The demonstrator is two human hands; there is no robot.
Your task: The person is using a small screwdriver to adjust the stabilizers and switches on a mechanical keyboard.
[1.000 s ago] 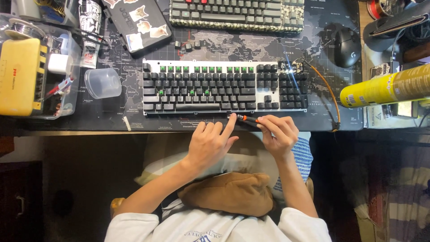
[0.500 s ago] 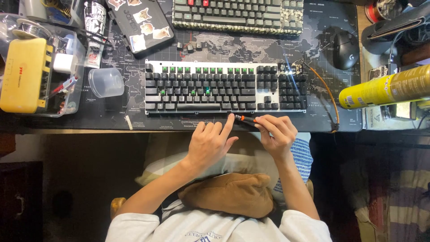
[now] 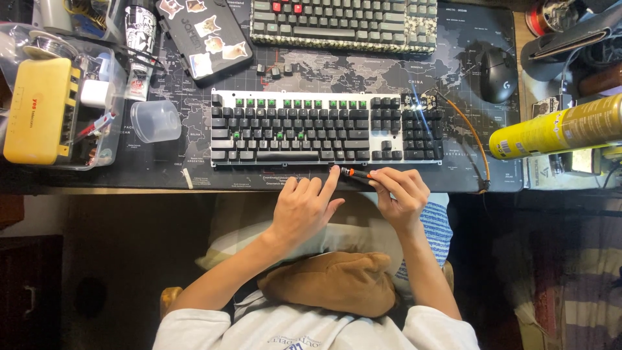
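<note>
Just below the brown cushion [image 3: 334,283], the person wears a white short-sleeved T-shirt [image 3: 311,330] with dark print near the collar. Both forearms are bare from the sleeves down, and the left hand [image 3: 304,209] and right hand [image 3: 402,194] carry no gloves.

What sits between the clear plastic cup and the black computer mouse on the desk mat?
In the head view, the silver-framed black keyboard with green-lit keys lies between the clear plastic cup and the black computer mouse.
</note>
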